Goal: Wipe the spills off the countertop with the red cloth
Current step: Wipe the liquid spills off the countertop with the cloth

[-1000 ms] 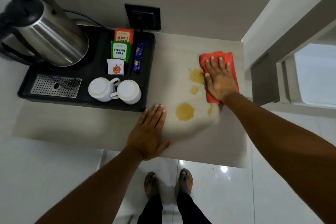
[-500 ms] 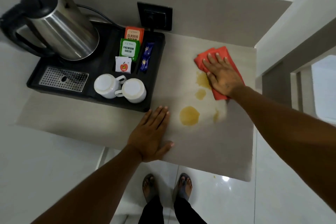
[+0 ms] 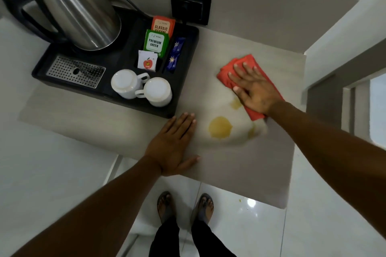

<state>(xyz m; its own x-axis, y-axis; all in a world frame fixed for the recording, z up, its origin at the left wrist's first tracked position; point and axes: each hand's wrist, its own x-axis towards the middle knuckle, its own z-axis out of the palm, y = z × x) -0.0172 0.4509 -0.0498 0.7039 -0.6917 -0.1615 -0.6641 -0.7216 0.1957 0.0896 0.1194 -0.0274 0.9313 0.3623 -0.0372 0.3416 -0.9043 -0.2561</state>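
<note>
Red cloth [image 3: 229, 72] sits folded on the far right part of the countertop [image 3: 240, 169], pinned flat under my right hand [image 3: 253, 92]. Fingers spread, palm down, pressing rather than pinching; I judge that spreads the load so the whole pad drags across the wet.

Small yellow spill [image 3: 236, 104] touches the cloth's near-left edge. Larger round puddle [image 3: 220, 127] lies nearer, apart from the cloth, untouched. A thin streak [image 3: 251, 130] sits to its right.

Left hand [image 3: 174, 144] rests open and flat at the near edge of the counter, holding nothing. Likely a brace while I lean in.

Black tray [image 3: 186, 94] with kettle [image 3: 81, 12], two upturned cups [image 3: 142, 87] and tea sachets [image 3: 156, 43] stands to the left, clear of the spills. I'd keep strokes away from it.
</note>
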